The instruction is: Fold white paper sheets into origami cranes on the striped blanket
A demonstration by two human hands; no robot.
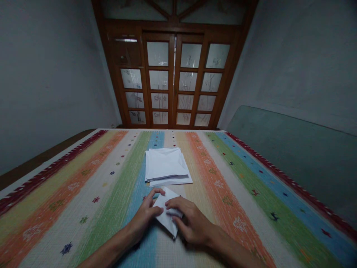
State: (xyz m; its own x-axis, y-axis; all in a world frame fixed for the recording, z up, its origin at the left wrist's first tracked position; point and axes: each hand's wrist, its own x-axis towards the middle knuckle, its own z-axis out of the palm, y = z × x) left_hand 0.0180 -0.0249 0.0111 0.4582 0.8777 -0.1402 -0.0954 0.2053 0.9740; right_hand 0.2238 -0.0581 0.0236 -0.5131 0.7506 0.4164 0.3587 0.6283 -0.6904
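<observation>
Between my two hands is a folded white sheet of paper (168, 222), tilted, with one pointed corner toward me. My left hand (147, 214) grips its left edge, thumb on the near face and fingers curled round the far side. On the right edge, my right hand (192, 219) has its fingers bent over the paper and the thumb below. Just beyond my hands lies a stack of white paper (166, 163), its sheets slightly out of line with each other.
A striped cloth (111, 208) with small woven figures covers the table. Past its far end stand wooden doors with glass panes (174, 80). Walls rise on both sides, and a pale green panel (292, 156) leans along the right.
</observation>
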